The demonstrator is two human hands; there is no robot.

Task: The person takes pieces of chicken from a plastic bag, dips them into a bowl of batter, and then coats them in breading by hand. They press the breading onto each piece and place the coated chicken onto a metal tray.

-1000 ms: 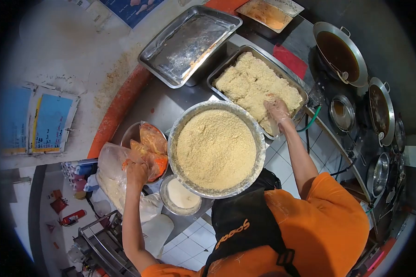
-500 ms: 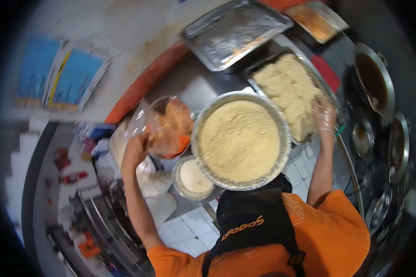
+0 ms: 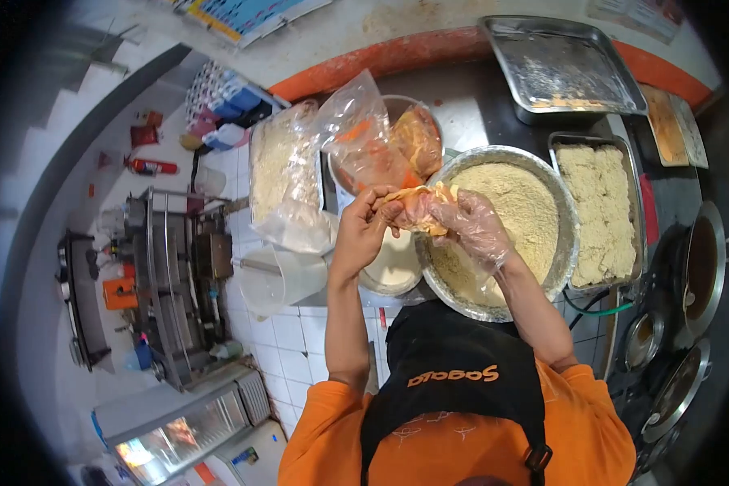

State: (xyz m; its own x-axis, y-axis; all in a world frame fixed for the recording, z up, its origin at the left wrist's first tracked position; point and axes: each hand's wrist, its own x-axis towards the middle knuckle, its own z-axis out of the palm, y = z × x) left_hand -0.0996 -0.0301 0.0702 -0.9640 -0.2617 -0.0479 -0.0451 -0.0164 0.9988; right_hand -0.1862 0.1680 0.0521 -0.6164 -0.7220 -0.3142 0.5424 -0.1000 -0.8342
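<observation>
Above the near left edge of a wide metal bowl (image 3: 573, 235) of pale flour (image 3: 518, 194), both hands hold a piece of raw chicken (image 3: 419, 209). My left hand (image 3: 363, 229), bare, pinches its left end between thumb and fingers. The other end is gripped by my right hand (image 3: 479, 231), which wears a clear plastic glove. Just behind is a pot with more raw chicken (image 3: 417, 139), partly covered by a clear plastic bag (image 3: 352, 113). A small bowl of whitish liquid (image 3: 393, 267) sits below my hands, partly hidden by them.
On the right, a metal tray (image 3: 640, 219) holds flour-coated pieces, with an empty-looking tray (image 3: 563, 69) behind it. Pans of dark liquid (image 3: 702, 259) line the far right. Left of the pot are a crumb-filled tray (image 3: 271, 174) and a translucent plastic jug (image 3: 279, 279).
My left hand has moved right from the pot, and my gloved right hand has left the tray of coated pieces. Both now hold raw chicken together. The view has turned.
</observation>
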